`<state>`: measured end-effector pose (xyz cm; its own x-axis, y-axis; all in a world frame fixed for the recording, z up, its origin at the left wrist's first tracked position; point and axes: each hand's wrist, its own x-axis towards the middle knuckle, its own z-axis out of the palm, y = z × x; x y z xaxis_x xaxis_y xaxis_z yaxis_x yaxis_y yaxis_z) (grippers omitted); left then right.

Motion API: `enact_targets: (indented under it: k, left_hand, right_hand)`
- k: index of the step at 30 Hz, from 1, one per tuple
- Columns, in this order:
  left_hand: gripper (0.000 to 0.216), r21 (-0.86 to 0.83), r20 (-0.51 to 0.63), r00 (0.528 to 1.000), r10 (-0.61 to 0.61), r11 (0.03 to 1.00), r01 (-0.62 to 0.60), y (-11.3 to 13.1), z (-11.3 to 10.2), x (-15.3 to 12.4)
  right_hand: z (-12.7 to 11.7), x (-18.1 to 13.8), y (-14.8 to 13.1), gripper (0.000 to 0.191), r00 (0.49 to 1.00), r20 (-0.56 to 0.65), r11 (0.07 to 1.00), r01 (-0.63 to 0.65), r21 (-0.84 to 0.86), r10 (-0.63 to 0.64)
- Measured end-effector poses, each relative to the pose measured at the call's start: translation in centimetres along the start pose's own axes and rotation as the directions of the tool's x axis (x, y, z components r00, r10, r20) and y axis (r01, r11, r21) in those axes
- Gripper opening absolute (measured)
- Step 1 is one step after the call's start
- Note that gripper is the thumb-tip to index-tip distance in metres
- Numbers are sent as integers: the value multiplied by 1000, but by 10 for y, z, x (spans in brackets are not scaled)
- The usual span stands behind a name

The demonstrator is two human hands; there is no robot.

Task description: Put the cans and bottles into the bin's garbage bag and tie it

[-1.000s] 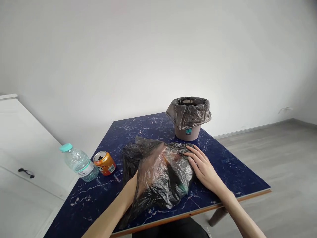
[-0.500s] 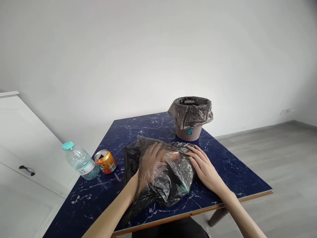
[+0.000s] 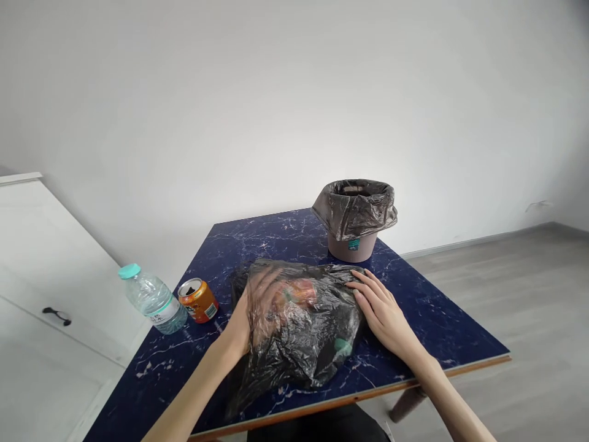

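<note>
A thin black plastic bag (image 3: 308, 344) lies on the dark blue marbled table (image 3: 248, 239). Through its film I see my left hand (image 3: 257, 301), inside the bag with its fingers curved around a red-and-orange can (image 3: 297, 293); the film blurs the exact contact. A green cap (image 3: 342, 347) shows through the bag's lower right part. My right hand (image 3: 380, 310) rests flat on the bag's right edge, fingers stretched out. To the left of the bag stand an opened orange can (image 3: 199, 302) and a clear bottle (image 3: 154, 301) with a turquoise cap.
At the table's back right stands a small bin (image 3: 352, 247) lined with a black bag folded over its rim. A white cabinet (image 3: 50, 258) is on the left, and a white wall (image 3: 276, 123) rises behind. Grey floor (image 3: 497, 282) shows at right.
My left hand has drawn back to the left inside the bag, and the red-and-orange can has shifted left with it. My right hand stays in place on the bag's edge.
</note>
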<state>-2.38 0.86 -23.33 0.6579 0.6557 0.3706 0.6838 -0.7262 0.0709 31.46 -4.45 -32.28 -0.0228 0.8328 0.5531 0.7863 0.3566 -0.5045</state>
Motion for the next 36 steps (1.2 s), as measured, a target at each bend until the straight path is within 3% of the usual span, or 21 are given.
enact_targets:
  k: [2,4,8,9,12,15,18,20,23,29,32,36]
  left_hand:
    - [60,-16,8,999,-35,999,35,3,-30,-12]
    - [55,-16,80,981,-177,984,179,5,-60,-23]
    - [66,51,207,869,-450,892,450,-8,-119,-45]
    - [69,67,186,851,-492,870,488,-14,-132,-50]
    - [70,199,-54,773,-632,752,628,-30,-167,-62]
    - [61,349,-277,757,-592,672,653,-39,-188,-59]
    - [61,423,-288,763,-579,638,644,-46,-194,-40]
    - [65,429,-195,750,-632,632,645,-54,-191,-21]
    - [53,492,-18,764,-645,659,569,-73,-181,10]
    - [46,638,134,654,-745,570,518,-108,-160,51]
    - [48,662,157,606,-780,538,521,-119,-153,58]
    - [44,674,203,503,-840,493,550,-131,-145,57]
  right_hand:
    - [2,0,2,40,1000,-22,1000,-15,-23,14]
    - [3,0,5,41,998,-50,999,-26,-37,24]
    - [5,-2,10,42,995,-90,999,-44,-22,42]
    - [6,-2,11,43,995,-92,999,-46,-16,44]
    - [6,-3,12,43,995,-87,999,-45,-6,44]
    - [6,-3,11,43,996,-83,999,-43,3,43]
    - [6,-3,11,42,996,-82,999,-45,19,46]
    - [6,-3,11,42,996,-79,998,-47,28,49]
    - [5,-4,11,43,996,-61,998,-59,31,61]
    - [6,-5,11,43,996,-60,998,-59,29,60]
    - [7,-5,12,42,997,-64,998,-41,42,44]
    - [7,-5,12,41,997,-65,998,-28,63,33]
